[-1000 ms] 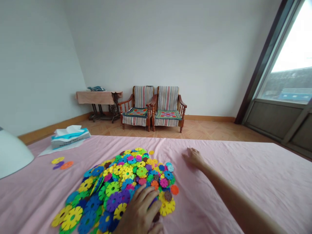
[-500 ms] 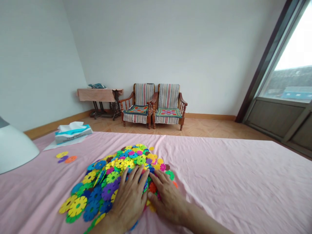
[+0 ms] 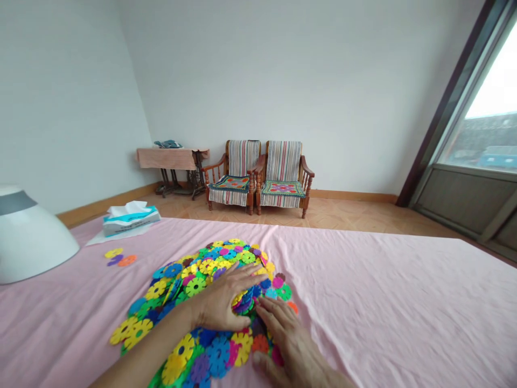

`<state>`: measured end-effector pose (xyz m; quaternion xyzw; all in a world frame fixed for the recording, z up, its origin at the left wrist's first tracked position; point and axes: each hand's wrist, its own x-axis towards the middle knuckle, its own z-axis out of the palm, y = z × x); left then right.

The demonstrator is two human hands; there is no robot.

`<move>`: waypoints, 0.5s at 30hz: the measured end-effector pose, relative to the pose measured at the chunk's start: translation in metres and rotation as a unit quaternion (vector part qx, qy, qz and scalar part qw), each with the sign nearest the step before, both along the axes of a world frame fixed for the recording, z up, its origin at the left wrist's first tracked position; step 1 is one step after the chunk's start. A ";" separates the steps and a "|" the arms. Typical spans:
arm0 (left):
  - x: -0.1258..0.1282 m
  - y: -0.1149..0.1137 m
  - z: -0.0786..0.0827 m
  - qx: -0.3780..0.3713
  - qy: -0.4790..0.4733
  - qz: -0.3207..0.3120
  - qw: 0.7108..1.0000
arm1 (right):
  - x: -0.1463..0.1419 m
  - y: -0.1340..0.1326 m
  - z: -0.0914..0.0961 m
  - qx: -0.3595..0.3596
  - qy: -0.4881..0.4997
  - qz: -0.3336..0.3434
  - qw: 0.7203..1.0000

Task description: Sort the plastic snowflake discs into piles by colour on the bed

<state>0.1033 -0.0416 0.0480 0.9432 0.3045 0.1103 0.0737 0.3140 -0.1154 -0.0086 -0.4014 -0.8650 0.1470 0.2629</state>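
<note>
A heap of colourful notched plastic discs (image 3: 195,285), shaped like flowers or snowflakes, spreads over the pink cloth in front of me. My left hand (image 3: 226,296) lies across the middle of the heap, fingers stretched to the right and thumb apart, curving around a bunch of discs (image 3: 247,300). At the heap's right edge, my right hand (image 3: 285,334) rests with its fingertips on the discs and its thumb spread. Neither hand is closed around a disc. The discs under both palms are hidden.
Three loose discs (image 3: 120,257) lie apart at the left. Behind them stands a tissue box (image 3: 131,221), and a white rounded object (image 3: 36,237) sits at the left edge. Pink cloth (image 3: 383,291) covers the table. Two wooden armchairs (image 3: 283,161) stand beyond it.
My left hand has turned from pointing forward to reaching rightward across the heap. My right hand has drawn slightly back toward me. More discs show at the near side. The camera view has shifted slightly left.
</note>
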 end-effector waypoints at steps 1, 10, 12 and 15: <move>-0.005 -0.001 0.003 -0.001 -0.012 0.008 1.000 | 0.001 -0.001 0.000 0.018 0.026 -0.023 0.999; -0.049 -0.022 -0.032 0.083 0.068 0.183 0.977 | -0.002 -0.006 0.012 0.015 0.076 -0.046 0.996; -0.042 -0.021 -0.036 0.076 0.077 0.168 0.980 | -0.003 -0.006 0.012 0.005 0.064 -0.027 0.998; -0.030 -0.018 -0.032 0.055 0.068 0.124 0.988 | -0.004 -0.007 0.013 0.008 0.070 -0.014 0.997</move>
